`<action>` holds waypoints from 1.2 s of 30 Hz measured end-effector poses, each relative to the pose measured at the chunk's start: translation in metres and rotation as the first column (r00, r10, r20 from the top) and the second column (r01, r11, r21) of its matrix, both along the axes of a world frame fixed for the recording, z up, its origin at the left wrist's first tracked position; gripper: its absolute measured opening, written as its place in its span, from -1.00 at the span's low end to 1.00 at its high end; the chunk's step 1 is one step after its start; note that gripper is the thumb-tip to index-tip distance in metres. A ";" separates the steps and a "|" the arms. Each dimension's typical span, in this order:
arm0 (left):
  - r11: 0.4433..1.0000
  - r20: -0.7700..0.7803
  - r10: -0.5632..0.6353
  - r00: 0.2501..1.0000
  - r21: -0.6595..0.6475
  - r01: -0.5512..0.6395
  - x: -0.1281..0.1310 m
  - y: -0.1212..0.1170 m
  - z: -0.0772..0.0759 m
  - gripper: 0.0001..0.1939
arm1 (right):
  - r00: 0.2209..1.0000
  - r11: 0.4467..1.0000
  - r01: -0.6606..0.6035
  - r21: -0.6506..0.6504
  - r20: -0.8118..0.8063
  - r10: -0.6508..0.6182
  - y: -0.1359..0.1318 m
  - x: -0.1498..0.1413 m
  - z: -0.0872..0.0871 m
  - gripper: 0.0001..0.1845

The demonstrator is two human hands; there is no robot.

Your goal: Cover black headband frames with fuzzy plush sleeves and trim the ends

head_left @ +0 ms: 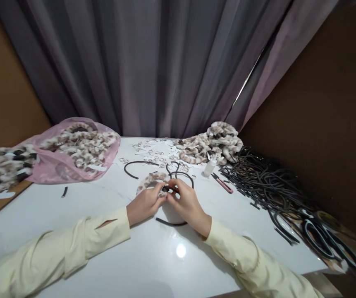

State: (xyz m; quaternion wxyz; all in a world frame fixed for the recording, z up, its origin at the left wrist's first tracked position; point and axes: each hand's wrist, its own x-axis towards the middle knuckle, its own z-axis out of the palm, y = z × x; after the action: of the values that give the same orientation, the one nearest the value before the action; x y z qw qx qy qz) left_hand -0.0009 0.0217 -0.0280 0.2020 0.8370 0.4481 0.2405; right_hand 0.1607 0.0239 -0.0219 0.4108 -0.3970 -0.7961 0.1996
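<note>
Both hands meet over the middle of a white table. My left hand (146, 203) is closed on a curved furry strap (153, 178) with white and brown patches. Fingers of my right hand (186, 203) pinch a black cord (174, 189) at the strap's dark end, and the exact join is hidden by the fingertips. Another piece of black tubing (171, 224) curves on the table just below the hands. Beyond them lie a curved black tube (131, 166) and a looped one (192, 176).
A pink bag (46, 165) of furry straps stands at the left. Metal rings (157, 154) are scattered at the back, near a furry pile (224, 140). To the right are a small bottle (209, 167), pink-handled snips (223, 183), heaped black tubes (267, 186) and large scissors (320, 240).
</note>
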 end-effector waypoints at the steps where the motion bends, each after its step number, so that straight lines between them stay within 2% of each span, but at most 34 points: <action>1: 1.000 -0.012 -0.004 1.000 0.003 0.004 0.000 0.000 0.000 -0.67 | 1.000 1.000 -0.003 -0.013 -0.010 0.002 0.000 -0.001 0.001 -0.79; 6: 0.999 -0.085 -0.012 0.996 0.052 0.017 0.001 0.000 -0.001 -0.65 | 0.998 0.988 0.030 -0.153 -0.059 -0.039 0.007 -0.001 0.006 -0.77; 10: 0.997 -0.107 0.067 0.992 0.042 -0.063 0.001 0.001 -0.001 -0.63 | 0.986 0.955 0.004 -0.295 -0.155 -0.052 0.018 0.006 0.010 -0.76; 13: 0.992 -0.152 0.116 0.982 0.072 -0.106 0.001 0.002 0.000 -0.63 | 0.948 0.888 -0.101 -0.449 -0.315 -0.051 0.024 0.014 0.017 -0.75; 15: 0.987 -0.153 0.141 0.978 0.101 -0.126 0.001 0.003 0.000 -0.62 | 0.882 0.823 -0.211 -0.528 -0.465 -0.072 0.028 0.021 0.025 -0.70; 17: 0.982 -0.131 0.164 0.978 0.119 -0.149 0.001 0.004 -0.001 -0.61 | 0.809 0.777 -0.310 -0.548 -0.581 -0.087 0.031 0.030 0.034 -0.64; 19: 0.976 -0.134 0.186 0.973 0.136 -0.168 0.000 0.005 -0.001 -0.60 | 0.758 0.760 -0.374 -0.532 -0.648 -0.080 0.034 0.041 0.044 -0.65; 21: 0.971 -0.174 0.207 0.963 0.154 -0.182 0.000 0.006 0.000 -0.58 | 0.745 0.772 -0.391 -0.501 -0.665 -0.055 0.036 0.052 0.055 -0.71; 23: 0.973 -0.229 0.203 0.952 0.160 -0.169 0.000 0.006 0.000 -0.59 | 0.776 0.830 -0.327 -0.453 -0.630 -0.038 0.032 0.063 0.069 -0.77; 26: 0.975 -0.295 0.168 0.941 0.190 -0.114 -0.001 0.005 -0.001 -0.63 | 0.846 0.956 -0.090 -0.279 -0.527 -0.075 0.014 0.080 0.097 -0.81; 27: 0.972 -0.311 0.166 0.936 0.212 -0.102 -0.001 0.005 -0.001 -0.64 | 0.861 0.982 0.021 -0.185 -0.497 -0.112 0.006 0.086 0.108 -0.82; 28: 0.967 -0.326 0.173 0.929 0.238 -0.097 -0.001 0.004 -0.001 -0.66 | 0.861 0.985 0.155 -0.071 -0.480 -0.169 -0.002 0.094 0.120 -0.83; 29: 0.960 -0.340 0.189 0.921 0.261 -0.101 -0.001 0.004 -0.002 -0.67 | 0.846 0.958 0.283 0.044 -0.483 -0.228 -0.009 0.104 0.132 -0.84; 30: 0.954 -0.353 0.210 0.912 0.278 -0.113 -0.001 0.003 -0.003 -0.69 | 0.819 0.905 0.398 0.147 -0.502 -0.278 -0.014 0.116 0.143 -0.85; 31: 0.949 -0.367 0.233 0.901 0.288 -0.128 -0.001 0.003 -0.004 -0.71 | 0.790 0.845 0.495 0.204 -0.511 -0.340 -0.016 0.131 0.155 -0.86; 32: 0.945 -0.381 0.254 0.889 0.293 -0.144 0.000 0.002 -0.004 -0.72 | 0.757 0.778 0.593 0.206 -0.471 -0.453 -0.015 0.149 0.165 -0.87; 34: 0.933 -0.402 0.294 0.867 0.318 -0.169 0.000 0.001 -0.005 -0.74 | 0.635 0.628 0.770 0.109 -0.225 -0.739 -0.003 0.189 0.182 -0.82; 35: 0.920 -0.400 0.317 0.860 0.350 -0.176 0.001 0.000 -0.004 -0.75 | 0.536 0.535 0.843 0.053 -0.022 -0.844 0.005 0.209 0.188 -0.83; 36: 0.904 -0.392 0.335 0.857 0.391 -0.175 0.001 0.000 -0.004 -0.75 | 0.379 0.409 0.908 0.092 0.239 -0.894 0.014 0.227 0.193 -0.86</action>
State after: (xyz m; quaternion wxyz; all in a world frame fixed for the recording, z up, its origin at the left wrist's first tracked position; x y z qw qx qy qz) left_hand 0.0001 0.0213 -0.0320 -0.0898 0.8237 0.5423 0.1392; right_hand 0.3874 0.0381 0.1706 0.3379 -0.7981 -0.4914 -0.0856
